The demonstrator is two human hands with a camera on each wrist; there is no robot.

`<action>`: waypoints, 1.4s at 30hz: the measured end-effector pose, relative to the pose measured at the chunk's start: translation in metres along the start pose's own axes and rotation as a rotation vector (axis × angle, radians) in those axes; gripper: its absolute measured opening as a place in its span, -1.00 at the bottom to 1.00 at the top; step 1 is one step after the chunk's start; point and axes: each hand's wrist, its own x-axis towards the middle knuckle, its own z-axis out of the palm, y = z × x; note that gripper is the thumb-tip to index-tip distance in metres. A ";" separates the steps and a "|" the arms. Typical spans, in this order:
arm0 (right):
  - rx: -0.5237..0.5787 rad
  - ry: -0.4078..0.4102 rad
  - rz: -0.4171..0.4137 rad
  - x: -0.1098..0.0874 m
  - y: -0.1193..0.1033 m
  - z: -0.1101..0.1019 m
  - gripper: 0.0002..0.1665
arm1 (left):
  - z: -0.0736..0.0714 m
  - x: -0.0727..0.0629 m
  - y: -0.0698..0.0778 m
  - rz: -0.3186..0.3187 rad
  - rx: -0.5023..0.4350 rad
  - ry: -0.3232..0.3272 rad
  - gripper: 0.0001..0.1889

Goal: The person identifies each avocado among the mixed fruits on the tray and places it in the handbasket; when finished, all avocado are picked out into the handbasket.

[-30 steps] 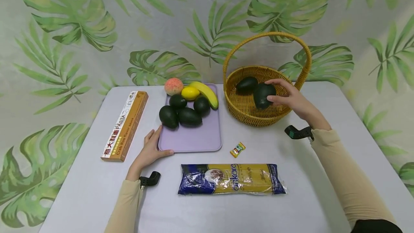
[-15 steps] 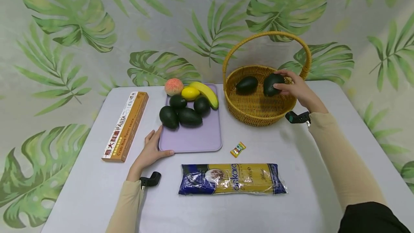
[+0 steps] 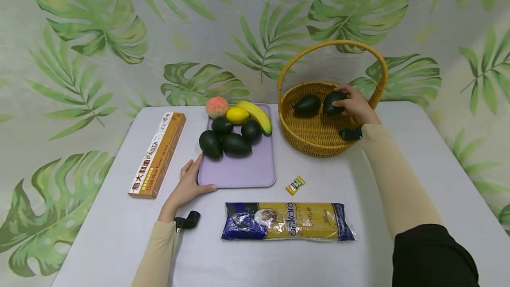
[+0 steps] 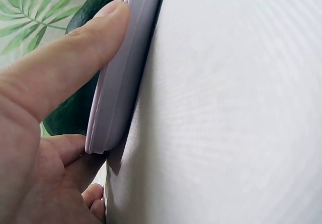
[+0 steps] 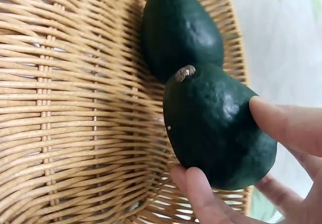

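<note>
My right hand (image 3: 356, 103) holds a dark green avocado (image 5: 216, 128) inside the wicker basket (image 3: 314, 136), thumb on one side and fingers on the other. Its stem end touches or overlaps a second avocado (image 5: 181, 30) lying along the basket's far wall. My left hand (image 3: 189, 186) rests at the near left corner of the lilac tray (image 3: 239, 174). In the left wrist view the straight thumb (image 4: 75, 58) lies along the tray's wall, with fingers around the corner. Several avocados (image 3: 236, 144), a lemon (image 3: 237, 115), a banana (image 3: 256, 115) and a peach (image 3: 217, 106) sit on the tray.
A tall handle (image 3: 332, 42) arches over the basket. Left of the tray lies a long pasta box (image 3: 157, 156). A small wrapped candy (image 3: 295, 185) and a bag of spaghetti (image 3: 288, 221) lie in front. Patterned leaf cloth (image 3: 191, 21) hangs behind the table.
My right hand has carried the avocado from the basket's front middle toward its back, beside the other avocado. The left hand has stayed at the tray's corner.
</note>
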 end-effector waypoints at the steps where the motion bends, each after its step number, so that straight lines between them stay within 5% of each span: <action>1: -0.001 0.010 0.014 0.002 0.001 0.001 -0.33 | 0.000 0.000 0.000 -0.002 0.000 -0.001 0.14; 7: -0.022 0.071 0.068 0.006 0.004 0.007 -0.35 | 0.001 0.001 -0.002 -0.012 -0.005 -0.007 0.15; 20: -0.044 -0.106 0.049 -0.002 0.002 0.005 -0.31 | 0.001 0.001 -0.003 -0.019 -0.005 -0.007 0.15; 30: 0.071 -0.205 -0.109 -0.032 -0.012 0.007 -0.33 | 0.000 0.000 -0.001 -0.011 -0.002 -0.004 0.15; 42: 0.164 -0.388 -0.287 -0.057 -0.044 0.068 -0.39 | 0.000 0.000 -0.001 -0.017 0.004 -0.006 0.15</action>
